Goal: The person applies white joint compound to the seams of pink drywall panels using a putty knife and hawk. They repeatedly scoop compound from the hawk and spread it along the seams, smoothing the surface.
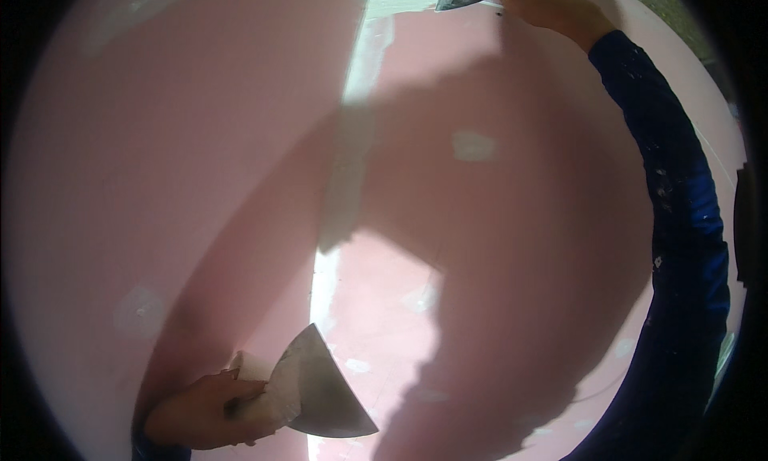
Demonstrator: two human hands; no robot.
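Note:
At the lower left, my left hand point(200, 415) is closed around a wide putty knife point(332, 393). Its broad metal blade fans out to the right, with pale compound smeared near the hand. A pale piece point(254, 366) shows just behind these fingers; what it is I cannot tell. My right hand point(544, 3) reaches far up to the top edge, gripping a smaller dark-bladed putty knife point(458, 0). That blade lies at a whitish band of joint compound point(404, 2) on the pink plasterboard point(184, 141). Its handle is mostly hidden by the fingers.
A seam with a whitish compound strip point(352, 157) runs down the board. Several pale filled spots, one of them a square patch point(474, 146), dot the surface. My arms cast a large shadow across it. Beyond the board's edge at upper right is a greenish-brown area point(668, 9).

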